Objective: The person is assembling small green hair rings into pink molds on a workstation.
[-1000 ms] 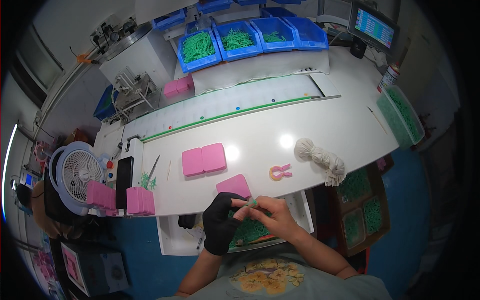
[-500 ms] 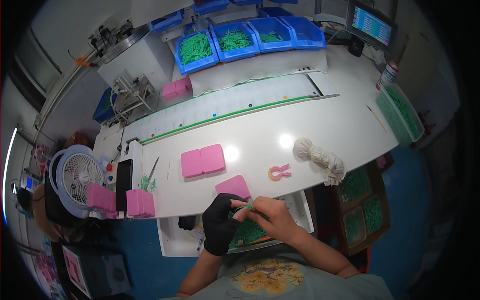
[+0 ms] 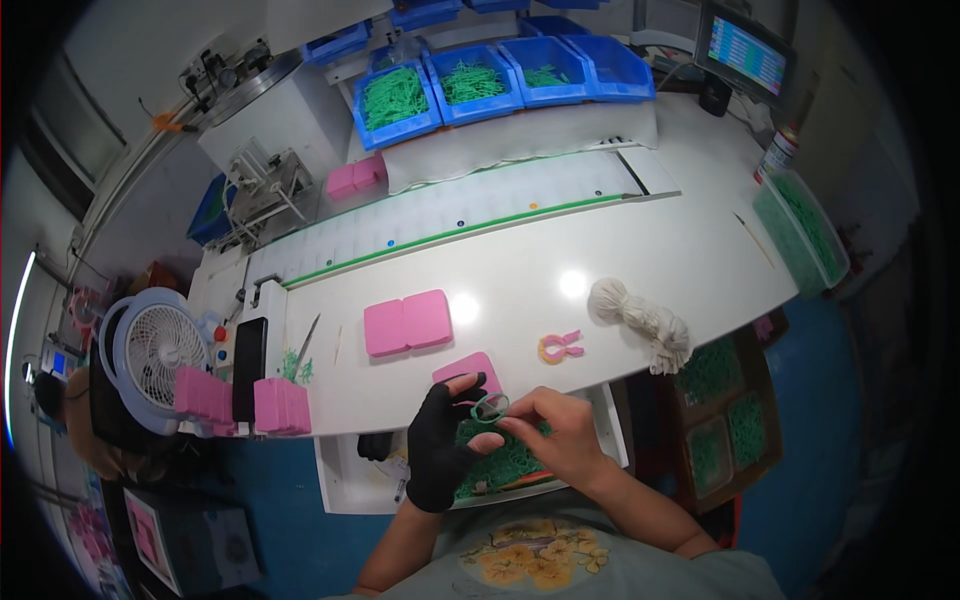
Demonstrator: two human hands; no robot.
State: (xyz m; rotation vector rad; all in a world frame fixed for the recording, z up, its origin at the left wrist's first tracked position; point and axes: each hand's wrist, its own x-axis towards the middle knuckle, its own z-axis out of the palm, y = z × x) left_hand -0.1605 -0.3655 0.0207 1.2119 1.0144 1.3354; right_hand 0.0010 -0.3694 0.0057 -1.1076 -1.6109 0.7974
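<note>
A small green plastic ring hangs over the table's front edge, pinched between the thumb and forefinger of my right hand. My left hand, in a black glove with bare fingertips, is beside the ring with thumb and fingers spread apart. Whether a fingertip brushes the ring is hard to see. Behind the hands lies a pink foam block, partly covered by the left fingers. Below them, an open white drawer holds a heap of green plastic pieces.
Pink blocks, a pink clip and a bundled white cloth lie on the table. Behind runs a conveyor strip, under blue bins of green pieces. A fan stands left, a green-filled tub right.
My left thumb and fingers have spread away from the green piece, which now shows as a ring in my right hand's pinch. The coloured dots on the conveyor have shifted left.
</note>
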